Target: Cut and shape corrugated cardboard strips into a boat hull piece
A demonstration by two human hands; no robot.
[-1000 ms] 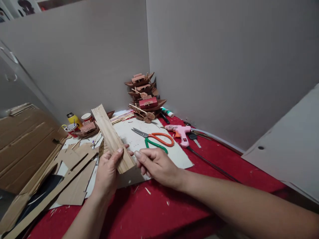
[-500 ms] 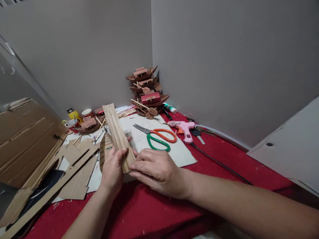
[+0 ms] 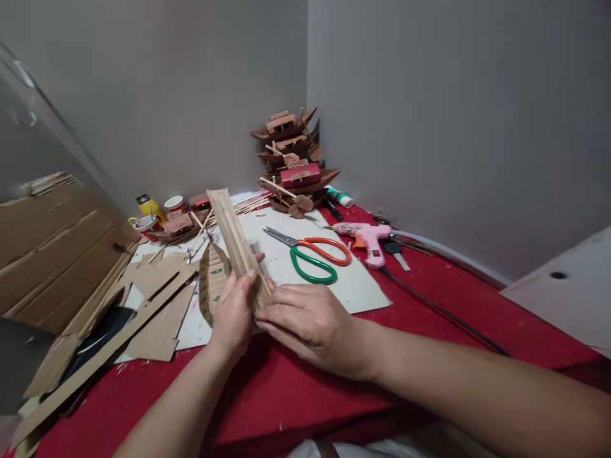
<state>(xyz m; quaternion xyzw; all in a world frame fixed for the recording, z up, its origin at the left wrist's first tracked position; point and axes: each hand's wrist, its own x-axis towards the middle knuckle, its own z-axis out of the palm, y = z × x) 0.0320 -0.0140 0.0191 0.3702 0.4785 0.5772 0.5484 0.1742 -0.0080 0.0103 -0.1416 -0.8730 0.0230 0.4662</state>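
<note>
A bundle of flat wooden sticks [image 3: 235, 232] stands tilted in front of me, its far end up and leaning left. My left hand [image 3: 235, 310] is closed round the bundle's lower part, thumb on top. At the near end, the fingers of my right hand [image 3: 312, 324] press against the sticks. Partly behind my left hand, a boat-shaped cardboard piece [image 3: 205, 286] lies on the white board [image 3: 360, 289]. To the right of the bundle are scissors [image 3: 310, 254] with one orange and one green handle, their blades pointing left.
A pink glue gun [image 3: 372, 240] with a black cord lies on the red cloth [image 3: 429, 292]. Stacked model boats [image 3: 298, 168] stand in the corner. On the left are cardboard scraps [image 3: 160, 331] and a large cardboard sheet [image 3: 62, 254]. Cups [image 3: 175, 205] and a yellow bottle [image 3: 150, 207] stand behind.
The view has turned a little, so the scene sits further right. Both hands keep hold of the stick bundle, and more of the boat-shaped cardboard now shows beside it.
</note>
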